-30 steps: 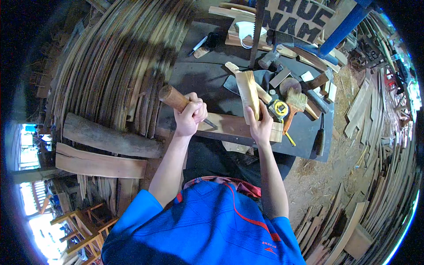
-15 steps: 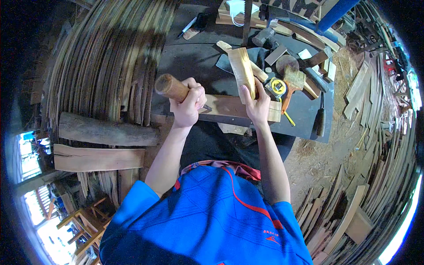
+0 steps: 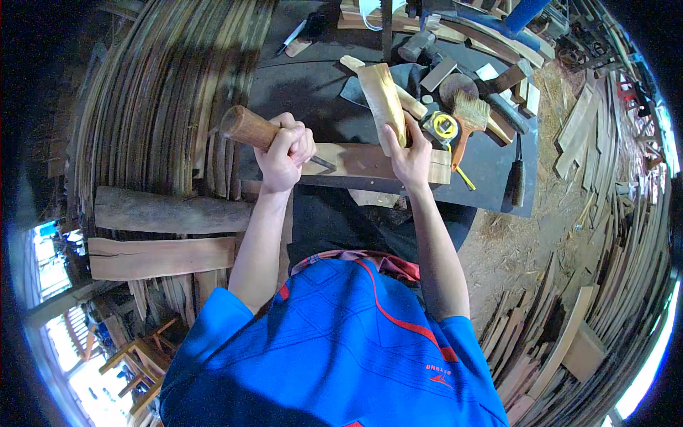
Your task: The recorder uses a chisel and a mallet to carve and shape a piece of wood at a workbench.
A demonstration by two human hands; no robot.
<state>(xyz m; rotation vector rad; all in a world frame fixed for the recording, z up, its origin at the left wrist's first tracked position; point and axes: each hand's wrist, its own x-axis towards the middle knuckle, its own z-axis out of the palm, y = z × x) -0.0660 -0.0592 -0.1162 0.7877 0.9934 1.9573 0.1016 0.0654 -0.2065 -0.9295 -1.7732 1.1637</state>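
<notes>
My left hand [image 3: 284,153] is closed around a chisel [image 3: 247,127] with a thick brown wooden handle. The handle points up and left, and the dark blade slants down onto a pale wooden board [image 3: 366,161] lying along the bench's near edge. In my right hand [image 3: 413,162] is a long, pale wooden block [image 3: 381,92], gripped at its near end, thumb on its left side and fingers on its right. It tilts away above the board. Just right of this hand lies a yellow tape measure [image 3: 445,127], beside a brush [image 3: 469,117] with an orange handle.
The dark bench [image 3: 299,92] carries a hammer [image 3: 416,46], several wood offcuts and a dark-handled tool [image 3: 517,183] at its right edge. Stacked planks [image 3: 163,92] stand on the left. More boards [image 3: 562,349] lie on the right, over a shaving-strewn floor [image 3: 505,245].
My left hand has moved left with the chisel, whose handle now leans lower and whose blade shows more on the board. The right hand still holds the block, with little shift.
</notes>
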